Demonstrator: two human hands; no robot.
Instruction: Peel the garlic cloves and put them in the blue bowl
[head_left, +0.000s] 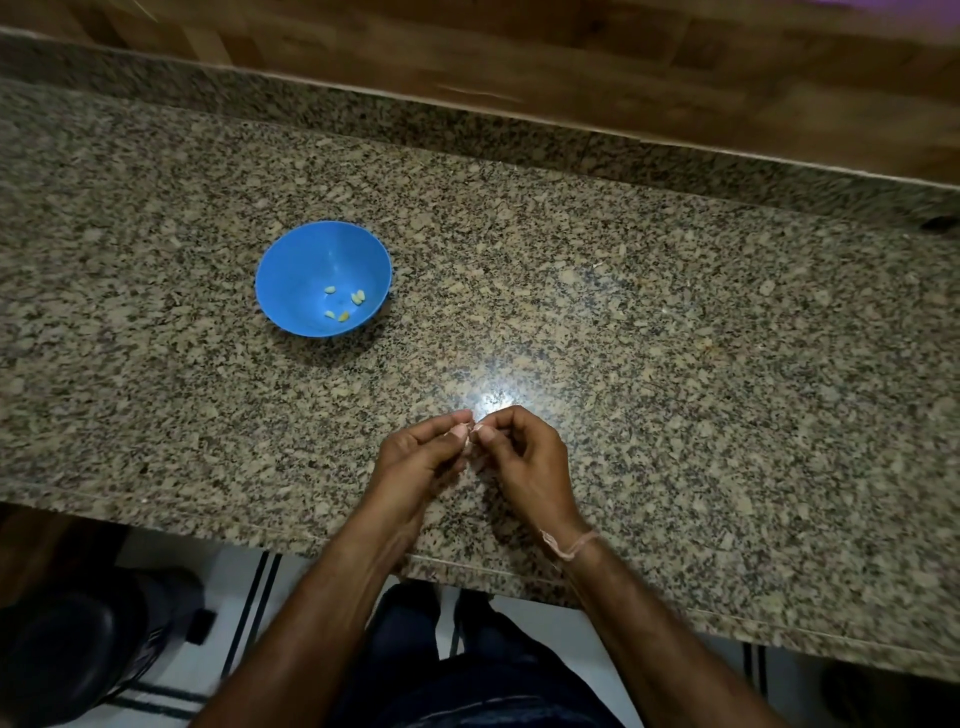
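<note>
A blue bowl (311, 260) stands on the granite counter to the upper left of my hands, with several pale yellow peeled cloves (344, 304) lying in its bottom. Near the counter's front edge my left hand (415, 457) and my right hand (519, 462) meet fingertip to fingertip. Between them they pinch a small garlic clove (469, 435) with pale skin, mostly hidden by the fingers. A thread band circles my right wrist.
The speckled granite counter (675, 338) runs left to right, with a raised granite lip and a wooden wall panel (519, 57) behind it. Below the front edge are my legs, a white floor and a dark round object (62, 654) at lower left.
</note>
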